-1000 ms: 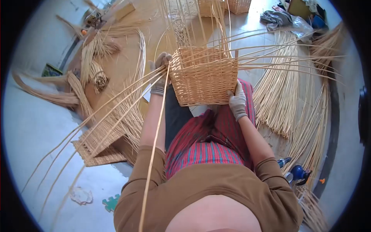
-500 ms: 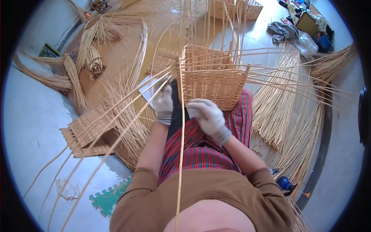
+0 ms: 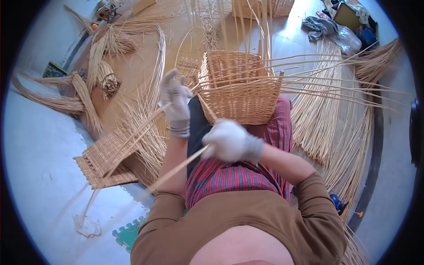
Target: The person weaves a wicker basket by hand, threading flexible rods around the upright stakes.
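Observation:
A square wicker basket [image 3: 240, 104] rests on my knees, with long unwoven canes standing up from it and others sticking out to both sides. My right hand [image 3: 229, 140], gloved and blurred, is closed round a single cane [image 3: 181, 165] that runs from the basket's near left corner down to the lower left. My left hand [image 3: 176, 99], also gloved, is raised at the basket's left corner with its fingers apart; several side canes [image 3: 148, 121] pass by its palm, perhaps resting against the thumb.
Woven panels [image 3: 108, 157] and loose canes lie at the left. Tied cane bundles [image 3: 108, 79] are farther back. A fan of long canes [image 3: 320, 110] covers the floor at right. Another basket [image 3: 280, 6] stands at the far side. A blue object [image 3: 338, 203] is at lower right.
My right hand has left the basket's right side and closed on the near cane, swinging it leftward. My left hand dropped from the corner, then rose beside it. The basket shifted slightly right.

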Tool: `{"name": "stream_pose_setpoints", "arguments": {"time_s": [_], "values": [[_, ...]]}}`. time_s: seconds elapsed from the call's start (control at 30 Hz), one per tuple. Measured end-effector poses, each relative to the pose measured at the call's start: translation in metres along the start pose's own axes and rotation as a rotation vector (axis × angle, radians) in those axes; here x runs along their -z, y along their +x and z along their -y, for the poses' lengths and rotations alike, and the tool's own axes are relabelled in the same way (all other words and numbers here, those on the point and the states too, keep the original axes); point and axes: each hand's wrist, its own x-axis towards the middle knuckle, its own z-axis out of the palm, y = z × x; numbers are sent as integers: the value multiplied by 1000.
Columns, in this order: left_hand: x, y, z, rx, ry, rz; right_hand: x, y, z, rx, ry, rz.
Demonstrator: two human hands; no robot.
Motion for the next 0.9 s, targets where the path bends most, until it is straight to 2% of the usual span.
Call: {"name": "stream_pose_setpoints", "arguments": {"time_s": [0.1, 0.13, 0.17, 0.23, 0.27, 0.3, 0.33, 0.37, 0.4, 0.47, 0.5, 0.57, 0.67, 0.8, 0.83, 0.9], "values": [[23, 3, 5, -101, -15, -46, 23, -22, -114, 4, 798, -637], [22, -3, 6, -171, 60, -30, 30, -22, -140, -28, 1183, -781], [21, -7, 7, -247, 134, -11, 22, -22, -152, -26, 1179, -773], [14, -34, 15, -241, 211, -41, 14, -13, -174, 119, 1299, -893], [11, -44, 24, -219, 293, -55, 18, -12, -171, 123, 1300, -874], [10, -49, 39, -222, 294, -68, 20, -15, -158, 1, 1075, -904], [7, -53, 52, -184, 268, -191, 24, -16, -149, -116, 845, -928], [8, -55, 64, -143, 236, -308, 31, -22, -150, -93, 661, -910], [10, -48, 65, -136, 226, -308, 33, -27, -155, -101, 652, -909], [15, -19, 69, 52, 412, -29, 32, -38, -164, -539, 758, -930], [12, -9, 78, 56, 401, -33, 28, -40, -168, -560, 660, -933], [9, 14, 94, 66, 132, 84, 24, -32, -164, -550, 582, -990], [14, 25, 106, 125, 211, 145, 18, -24, -165, -542, 531, -1075], [11, 23, 115, 90, 250, 96, 20, -20, -159, -609, 544, -1090], [7, 24, 119, 14, 253, 65, 19, -19, -158, -610, 540, -1081], [4, 23, 120, 14, 257, 46, 15, -18, -151, -576, 508, -1129]]}}
